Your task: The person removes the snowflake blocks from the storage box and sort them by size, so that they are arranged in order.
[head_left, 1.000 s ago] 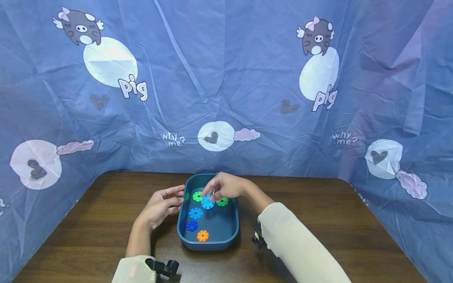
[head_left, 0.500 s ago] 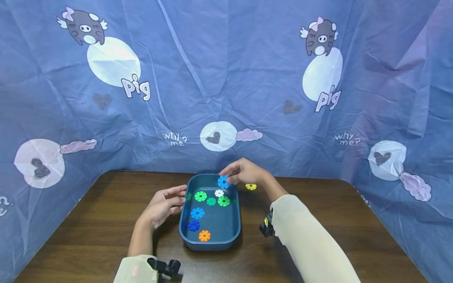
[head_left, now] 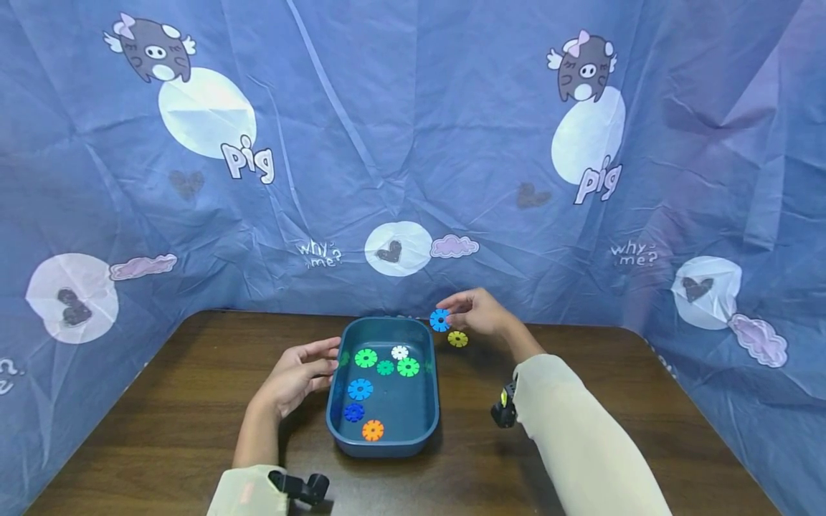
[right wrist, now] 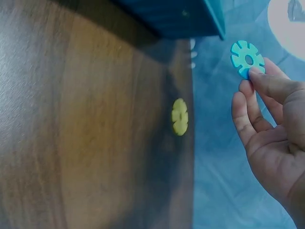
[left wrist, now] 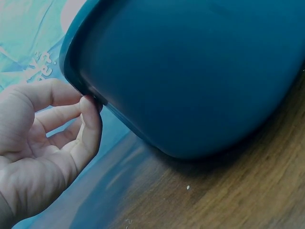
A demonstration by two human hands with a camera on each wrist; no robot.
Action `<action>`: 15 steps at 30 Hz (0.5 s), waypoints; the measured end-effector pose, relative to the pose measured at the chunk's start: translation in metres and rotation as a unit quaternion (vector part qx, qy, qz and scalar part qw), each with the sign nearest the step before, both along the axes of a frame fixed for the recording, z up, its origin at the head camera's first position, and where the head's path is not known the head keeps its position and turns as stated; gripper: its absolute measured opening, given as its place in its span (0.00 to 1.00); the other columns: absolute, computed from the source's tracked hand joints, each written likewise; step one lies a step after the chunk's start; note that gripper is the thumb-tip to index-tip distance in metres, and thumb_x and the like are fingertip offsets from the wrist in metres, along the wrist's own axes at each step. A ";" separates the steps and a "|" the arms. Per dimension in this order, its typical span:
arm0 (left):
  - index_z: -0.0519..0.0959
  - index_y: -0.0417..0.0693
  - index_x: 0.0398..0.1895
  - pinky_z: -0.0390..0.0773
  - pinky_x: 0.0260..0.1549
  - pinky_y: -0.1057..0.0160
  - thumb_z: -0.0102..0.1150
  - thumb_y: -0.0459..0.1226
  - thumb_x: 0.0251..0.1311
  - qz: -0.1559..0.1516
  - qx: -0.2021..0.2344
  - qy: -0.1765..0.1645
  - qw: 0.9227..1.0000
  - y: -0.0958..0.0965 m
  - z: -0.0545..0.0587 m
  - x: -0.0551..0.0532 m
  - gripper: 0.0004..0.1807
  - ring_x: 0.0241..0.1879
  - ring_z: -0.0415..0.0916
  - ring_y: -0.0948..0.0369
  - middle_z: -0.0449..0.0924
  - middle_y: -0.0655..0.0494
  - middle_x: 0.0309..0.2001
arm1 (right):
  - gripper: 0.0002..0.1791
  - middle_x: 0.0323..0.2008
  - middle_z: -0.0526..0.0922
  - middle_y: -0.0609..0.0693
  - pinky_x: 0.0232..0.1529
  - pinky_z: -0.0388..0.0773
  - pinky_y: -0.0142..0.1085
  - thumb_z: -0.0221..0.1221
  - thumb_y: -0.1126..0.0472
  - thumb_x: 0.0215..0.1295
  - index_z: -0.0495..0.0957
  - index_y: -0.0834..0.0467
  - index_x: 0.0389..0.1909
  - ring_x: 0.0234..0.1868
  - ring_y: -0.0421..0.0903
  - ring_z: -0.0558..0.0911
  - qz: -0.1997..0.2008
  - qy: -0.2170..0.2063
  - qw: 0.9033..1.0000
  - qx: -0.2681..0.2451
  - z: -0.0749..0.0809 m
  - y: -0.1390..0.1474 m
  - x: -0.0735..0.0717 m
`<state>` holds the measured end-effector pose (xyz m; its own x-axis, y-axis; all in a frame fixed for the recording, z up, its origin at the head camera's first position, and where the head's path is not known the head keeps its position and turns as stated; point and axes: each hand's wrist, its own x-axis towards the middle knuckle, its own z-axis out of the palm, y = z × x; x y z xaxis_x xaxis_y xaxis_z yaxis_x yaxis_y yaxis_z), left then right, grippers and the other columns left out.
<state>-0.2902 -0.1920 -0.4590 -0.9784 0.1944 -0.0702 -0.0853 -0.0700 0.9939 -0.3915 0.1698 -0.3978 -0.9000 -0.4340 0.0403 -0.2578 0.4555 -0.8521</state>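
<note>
Head view first: what has the right hand (head_left: 480,312) got?

It pinches a blue notched disc (head_left: 438,320) between thumb and fingers, just past the far right corner of the tray (head_left: 382,449). Near that hand, a yellow disc (head_left: 457,339) lies on the wooden table (head_left: 161,401).

And the left hand (head_left: 293,376)?

At the tray's left side, thumb and fingers against the rim.

What lies in the tray?

Toward the far end, a white disc (head_left: 396,349), a bright green disc (head_left: 361,353), a teal green disc (head_left: 381,364) and another green disc (head_left: 404,363). Nearer the front come a second blue disc (head_left: 354,391), a dark blue disc (head_left: 350,414) and, foremost, an orange disc (head_left: 368,432). Behind the table hangs a blue cloth (head_left: 348,193) printed with pigs.

Left wrist view next: how does that hand sit?

Its thumb and index finger are bent and come together at the rim, gripping it. The tray's dark side fills much of the frame, with wood grain below.

Right wrist view?

The thumb presses the blue notched disc's edge, fingers behind it. Raised, it shows against the cloth. The yellow disc lies near the table's edge, apart from it, and the tray's corner juts in at the top.
</note>
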 end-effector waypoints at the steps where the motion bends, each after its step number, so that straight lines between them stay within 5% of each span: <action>1: 0.66 0.32 0.73 0.85 0.43 0.62 0.57 0.26 0.67 0.000 0.000 -0.001 1.000 0.000 0.000 0.000 0.30 0.44 0.82 0.59 0.72 0.34 0.61 | 0.16 0.39 0.86 0.58 0.48 0.84 0.50 0.62 0.74 0.67 0.83 0.67 0.54 0.37 0.47 0.84 -0.011 -0.005 1.000 -0.007 -0.003 0.003 0.000; 11: 0.67 0.32 0.72 0.85 0.42 0.62 0.57 0.26 0.66 -0.001 0.001 0.002 1.000 0.000 -0.001 0.000 0.30 0.45 0.82 0.59 0.71 0.34 0.61 | 0.18 0.43 0.85 0.66 0.51 0.83 0.52 0.60 0.76 0.66 0.79 0.74 0.56 0.40 0.49 0.85 -0.080 -0.013 0.995 -0.063 -0.031 0.029 0.001; 15: 0.67 0.32 0.72 0.85 0.42 0.62 0.58 0.26 0.66 0.000 0.003 0.002 1.000 0.000 -0.001 0.000 0.31 0.45 0.82 0.59 0.71 0.34 0.61 | 0.18 0.41 0.86 0.66 0.45 0.86 0.44 0.59 0.76 0.66 0.78 0.76 0.56 0.38 0.48 0.85 -0.101 -0.003 0.993 -0.066 -0.044 0.036 0.000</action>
